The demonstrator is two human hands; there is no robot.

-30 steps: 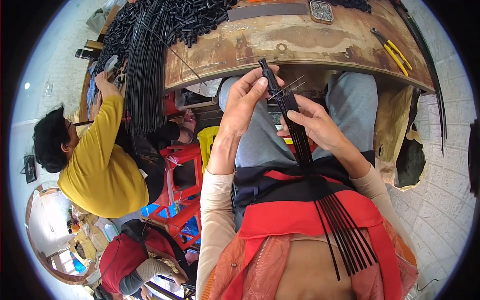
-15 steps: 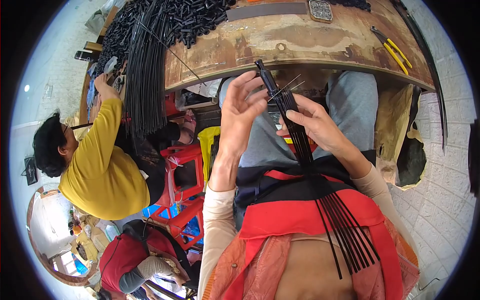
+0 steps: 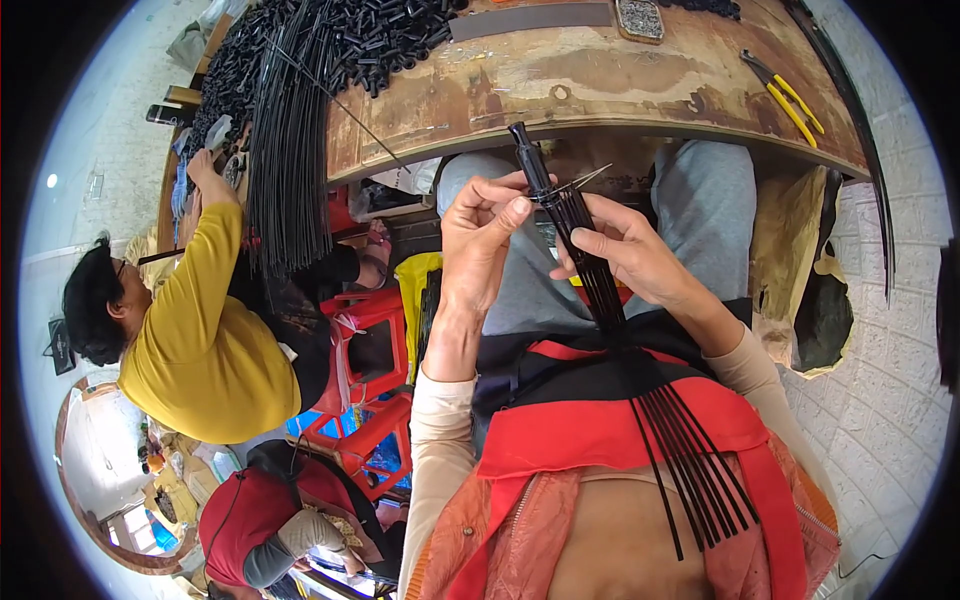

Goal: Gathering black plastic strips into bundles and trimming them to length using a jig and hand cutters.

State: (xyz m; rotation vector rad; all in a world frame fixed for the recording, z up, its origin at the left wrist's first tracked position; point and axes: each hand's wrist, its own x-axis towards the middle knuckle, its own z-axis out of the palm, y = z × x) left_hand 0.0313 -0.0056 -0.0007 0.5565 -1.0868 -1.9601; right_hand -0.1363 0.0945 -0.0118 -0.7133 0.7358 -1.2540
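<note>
An umbrella frame of thin black ribs (image 3: pixel 603 295), joined to a black plastic runner tube (image 3: pixel 532 160), is held up over my lap. My right hand (image 3: pixel 635 250) is closed round the ribs just below the tube's collar, thumb on top. At the collar's left side my left hand (image 3: pixel 472 235) has thumb and forefinger pinched together; whatever they pinch is too small to make out. Thin metal wire (image 3: pixel 597 176) sticks out to the right of the collar. The ribs' free ends spread over my red and black apron (image 3: pixel 570 437).
The worn wooden table (image 3: pixel 600 90) lies ahead, bearing yellow-handled pliers (image 3: pixel 793 112), a small tray (image 3: pixel 640 20) and a heap of black tubes (image 3: pixel 390 40). Long black ribs (image 3: pixel 290 170) overhang its left edge. A person in yellow (image 3: pixel 210 360) works at left, near red stools (image 3: pixel 375 345).
My left hand has gone from spread fingers to a pinch at the collar. The wire at the right of the collar has shifted. My right hand keeps its grip on the ribs.
</note>
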